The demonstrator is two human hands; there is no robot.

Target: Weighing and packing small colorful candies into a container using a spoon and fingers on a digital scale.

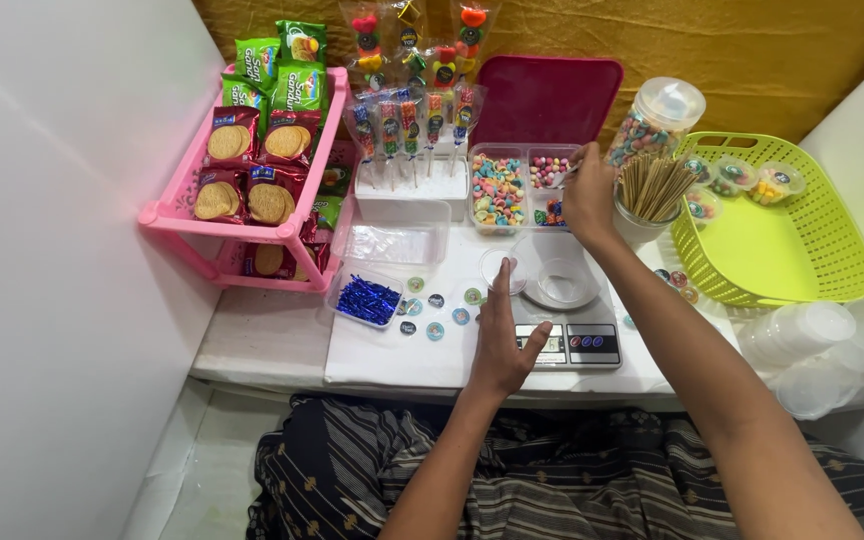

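Landmark: digital scale (562,335), centre of the white table (272,340).
Step in hand: judged as portioning sweets; clear cup (558,280) sits on the scale.
Left hand (504,335): flat at the scale's left edge, fingers straight and together, thumb on its front panel, holding nothing.
Right hand (589,195): beyond the scale, over the compartment tray (522,190); fingers curled on a small utensil, grip partly hidden.
Candy: small, multicoloured pieces, sorted by compartment.
Next move: likely needs a carry back to the cup.
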